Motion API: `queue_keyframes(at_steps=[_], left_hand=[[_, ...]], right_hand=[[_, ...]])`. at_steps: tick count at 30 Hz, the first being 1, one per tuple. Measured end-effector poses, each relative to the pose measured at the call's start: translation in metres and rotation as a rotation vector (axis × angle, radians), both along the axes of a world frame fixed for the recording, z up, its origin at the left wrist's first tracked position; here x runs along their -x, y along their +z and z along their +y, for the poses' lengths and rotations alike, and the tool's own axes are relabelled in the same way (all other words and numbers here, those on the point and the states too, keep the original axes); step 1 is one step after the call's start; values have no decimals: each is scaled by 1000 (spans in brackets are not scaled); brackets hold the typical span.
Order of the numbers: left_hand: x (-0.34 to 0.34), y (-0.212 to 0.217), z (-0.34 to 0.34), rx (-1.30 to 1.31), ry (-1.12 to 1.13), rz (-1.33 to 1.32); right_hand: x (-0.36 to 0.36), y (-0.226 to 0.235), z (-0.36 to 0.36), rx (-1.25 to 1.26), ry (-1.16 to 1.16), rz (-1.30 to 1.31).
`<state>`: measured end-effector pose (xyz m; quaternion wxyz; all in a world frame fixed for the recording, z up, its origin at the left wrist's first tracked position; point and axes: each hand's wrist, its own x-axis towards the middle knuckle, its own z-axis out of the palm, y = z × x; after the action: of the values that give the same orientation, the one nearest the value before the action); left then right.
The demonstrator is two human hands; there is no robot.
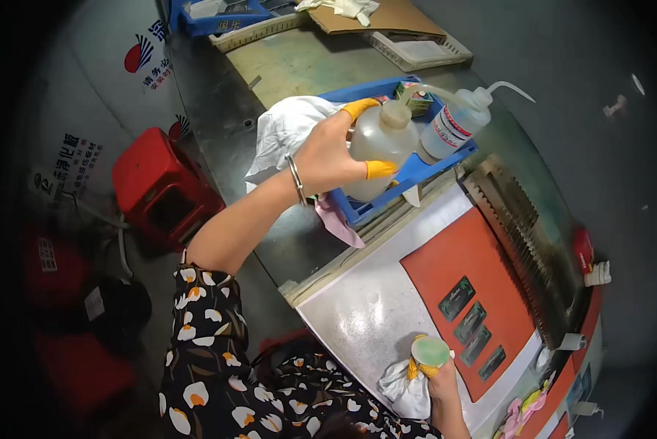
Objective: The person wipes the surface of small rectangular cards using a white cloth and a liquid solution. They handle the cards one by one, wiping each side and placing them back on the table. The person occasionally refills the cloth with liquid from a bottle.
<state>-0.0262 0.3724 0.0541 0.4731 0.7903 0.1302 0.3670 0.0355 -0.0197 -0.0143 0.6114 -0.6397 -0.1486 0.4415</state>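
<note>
My left hand [328, 152], with yellow finger cots on thumb and fingertips, is wrapped round a translucent squeeze bottle [384, 139] with a bent spout. The bottle is at a blue basket [404, 188]; whether it rests on the bottom is hidden. Beside it in the basket stands a second wash bottle [454, 126] with a printed label. Lower right, my right hand [442, 384] grips a small round object with a pale green face [431, 352]. A white cloth [407, 391] bunches under and beside those fingers.
A red mat [453, 252] carries several dark printed plates [473, 322]. Toothed metal racks [515, 227] stand beyond it. White cloth [293, 132] and pink cloth [336, 223] lie by the basket. A red stool [147, 164] is at left; trays and cardboard [387, 20] lie at the back.
</note>
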Motion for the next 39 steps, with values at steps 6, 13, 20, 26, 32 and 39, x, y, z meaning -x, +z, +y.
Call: queue_keyframes(at_steps=[6,13,20,26,32,39], left_hand=[[-3,28,35,121,37,-263],[7,20,18,-125,93,-141],[18,-2,5,-237,-10,-27],[1,6,62,14,-159,-116],[-113,48,77,-327,-301,218],[-187,16,61,-476,-230,201]], right_hand=[[-7,-6,-8,34,8,7],[-8,-8,-6,-6,19,-12],[-5,-4,-2,78,-42,-53],[-6,-4,-5,-19,14,42],[-7,-6,-3,-45,17,93],[-5,-16,-8,-145,-45,166]])
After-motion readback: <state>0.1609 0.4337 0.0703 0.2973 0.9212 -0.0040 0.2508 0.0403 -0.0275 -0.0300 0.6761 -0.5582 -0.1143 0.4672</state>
